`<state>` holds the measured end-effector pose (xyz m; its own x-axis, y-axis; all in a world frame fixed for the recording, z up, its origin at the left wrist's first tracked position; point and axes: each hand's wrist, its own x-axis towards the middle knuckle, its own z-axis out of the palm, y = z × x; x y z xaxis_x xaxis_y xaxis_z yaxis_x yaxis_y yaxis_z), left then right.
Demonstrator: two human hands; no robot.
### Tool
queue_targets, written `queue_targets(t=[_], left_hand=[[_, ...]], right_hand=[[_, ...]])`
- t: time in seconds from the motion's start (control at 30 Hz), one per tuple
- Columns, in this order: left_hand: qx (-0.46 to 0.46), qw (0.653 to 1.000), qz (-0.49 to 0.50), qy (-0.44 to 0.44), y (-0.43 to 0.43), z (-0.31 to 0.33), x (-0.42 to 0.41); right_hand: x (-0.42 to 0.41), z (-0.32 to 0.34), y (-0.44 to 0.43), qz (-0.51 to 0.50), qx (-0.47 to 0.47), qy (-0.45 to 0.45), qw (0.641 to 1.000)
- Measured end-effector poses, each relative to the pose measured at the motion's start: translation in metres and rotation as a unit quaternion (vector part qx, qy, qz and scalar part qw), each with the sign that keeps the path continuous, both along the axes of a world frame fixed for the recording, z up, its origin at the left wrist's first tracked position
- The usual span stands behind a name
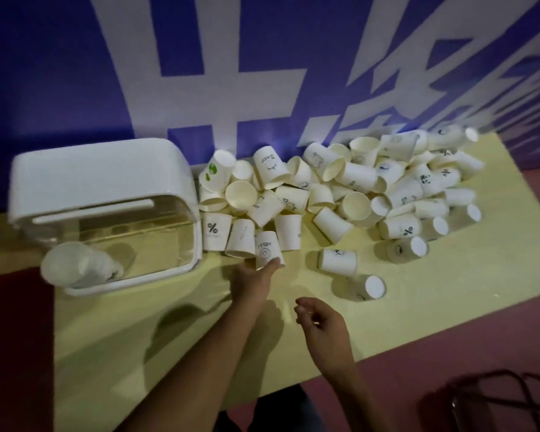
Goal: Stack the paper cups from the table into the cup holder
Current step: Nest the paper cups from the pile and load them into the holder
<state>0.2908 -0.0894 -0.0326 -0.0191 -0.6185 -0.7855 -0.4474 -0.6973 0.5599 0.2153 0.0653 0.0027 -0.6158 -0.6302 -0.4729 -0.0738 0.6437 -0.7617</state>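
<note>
A big heap of white paper cups (349, 188) lies along the back of the pale yellow table (175, 332), most of them tipped over. At the left stands the white cup holder (100, 182) with a clear open front; a short stack of cups (75, 266) lies on its side inside. My left hand (253, 275) reaches forward and its fingertips close around the base of an upside-down cup marked "HELLO" (267, 247) at the heap's near edge. My right hand (321, 322) hovers above the table nearer to me, fingers loosely curled, holding nothing.
A purple wall with large white lettering (262, 73) rises right behind the table. Two loose cups (337, 260) (368, 286) lie apart at the front right of the heap. A dark wire chair (496, 400) stands at the lower right on the reddish floor.
</note>
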Motion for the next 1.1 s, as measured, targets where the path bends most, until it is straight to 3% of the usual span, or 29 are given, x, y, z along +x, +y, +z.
queue_targets(t=[0.1, 0.17, 0.3, 0.47, 0.57, 0.7, 0.9, 1.1], left_hand=[[0.037, 0.992, 0.078, -0.09, 0.01, -0.027, -0.042], [0.013, 0.985, 0.1, -0.138, 0.012, -0.038, -0.055], [-0.057, 0.981, 0.149, -0.109, 0.023, -0.035, -0.066], [-0.163, 0.981, -0.007, -0.104, 0.058, -0.005, -0.05], [-0.202, 0.971, -0.088, -0.091, 0.073, 0.015, -0.044], [-0.228, 0.967, -0.098, -0.055, 0.078, 0.03, -0.038], [-0.219, 0.972, -0.084, -0.022, 0.068, 0.037, -0.023], [-0.256, 0.964, -0.055, 0.051, 0.055, 0.059, 0.015]], right_hand=[[-0.04, 0.001, 0.032, -0.045, 0.014, 0.015, 0.999], [-0.065, 0.0, 0.048, -0.097, 0.016, 0.043, 0.994], [-0.122, -0.013, 0.077, -0.138, 0.062, 0.096, 0.984], [-0.168, -0.049, 0.082, 0.051, 0.148, 0.097, 0.983], [-0.176, -0.064, 0.067, 0.086, 0.152, 0.102, 0.979], [-0.182, -0.073, 0.051, 0.095, 0.088, 0.168, 0.977], [-0.167, -0.025, 0.043, 0.04, -0.014, 0.074, 0.996], [-0.122, 0.028, 0.028, 0.013, -0.072, 0.063, 0.995]])
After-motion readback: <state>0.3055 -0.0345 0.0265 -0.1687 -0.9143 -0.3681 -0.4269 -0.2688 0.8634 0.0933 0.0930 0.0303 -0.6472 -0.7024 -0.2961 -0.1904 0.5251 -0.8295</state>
